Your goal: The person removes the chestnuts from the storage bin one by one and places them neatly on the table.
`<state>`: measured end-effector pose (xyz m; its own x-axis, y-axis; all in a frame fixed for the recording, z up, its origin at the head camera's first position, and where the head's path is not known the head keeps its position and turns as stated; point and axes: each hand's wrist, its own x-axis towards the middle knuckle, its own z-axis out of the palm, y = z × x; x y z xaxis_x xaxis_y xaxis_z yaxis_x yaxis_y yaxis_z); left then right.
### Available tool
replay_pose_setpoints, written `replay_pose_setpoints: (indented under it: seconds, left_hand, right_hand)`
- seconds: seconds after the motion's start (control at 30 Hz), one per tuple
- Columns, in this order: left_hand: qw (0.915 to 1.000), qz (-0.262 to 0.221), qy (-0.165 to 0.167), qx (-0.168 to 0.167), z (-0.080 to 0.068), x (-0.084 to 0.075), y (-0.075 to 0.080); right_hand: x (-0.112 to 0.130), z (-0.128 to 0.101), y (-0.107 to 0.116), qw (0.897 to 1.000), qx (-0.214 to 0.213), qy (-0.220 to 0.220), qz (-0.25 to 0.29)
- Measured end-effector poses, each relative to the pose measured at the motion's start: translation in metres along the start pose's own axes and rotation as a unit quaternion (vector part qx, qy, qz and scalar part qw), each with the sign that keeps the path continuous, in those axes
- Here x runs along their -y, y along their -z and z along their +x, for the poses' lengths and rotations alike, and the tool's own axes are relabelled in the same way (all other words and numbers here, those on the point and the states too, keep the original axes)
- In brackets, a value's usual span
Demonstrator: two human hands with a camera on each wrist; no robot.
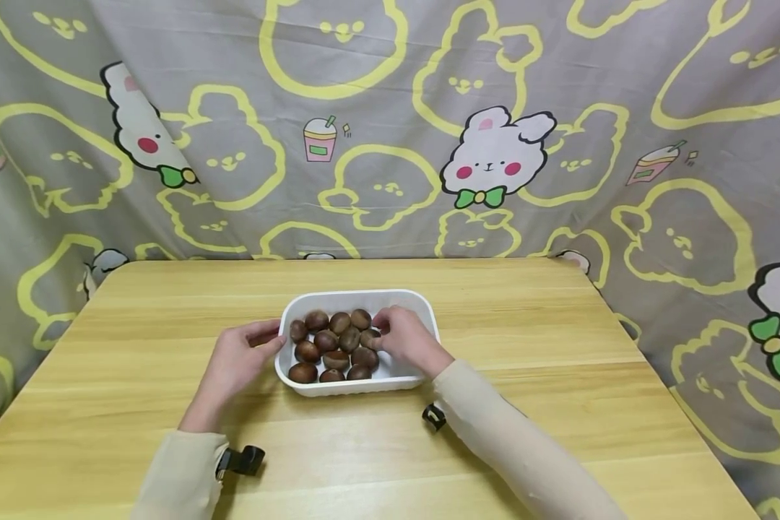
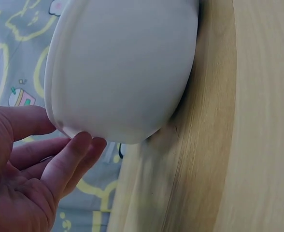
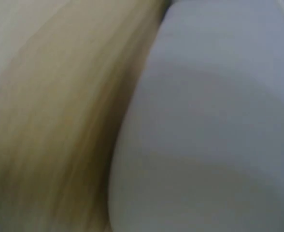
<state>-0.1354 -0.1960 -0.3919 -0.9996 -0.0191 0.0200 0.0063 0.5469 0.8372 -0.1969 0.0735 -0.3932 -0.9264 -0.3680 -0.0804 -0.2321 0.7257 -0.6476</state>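
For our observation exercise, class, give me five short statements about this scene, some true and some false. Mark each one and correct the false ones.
1. The white tray contains several brown chestnuts. True.
2. The right hand touches the outside of the tray while the left hand reaches in among the chestnuts. False: the left hand touches the outside of the tray's left end, and the right hand reaches in.
3. The tray rests on a wood-grained table. True.
4. In the head view, most of the chestnuts lie in the right end of the tray. False: most lie in its left and middle parts.
5. The curtain behind the table is printed with cartoon figures. True.
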Motion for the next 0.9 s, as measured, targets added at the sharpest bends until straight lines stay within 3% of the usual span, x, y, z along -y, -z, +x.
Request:
replay_pose_setpoints:
  seconds: [0.9]
  left_hand:
    - [1.0, 0.004, 0.004, 0.003, -0.0019, -0.0023, -0.0015]
  right_hand:
    - [-0.0014, 0.0047, -0.0027, 0.999, 0.003, -0.038, 0.01]
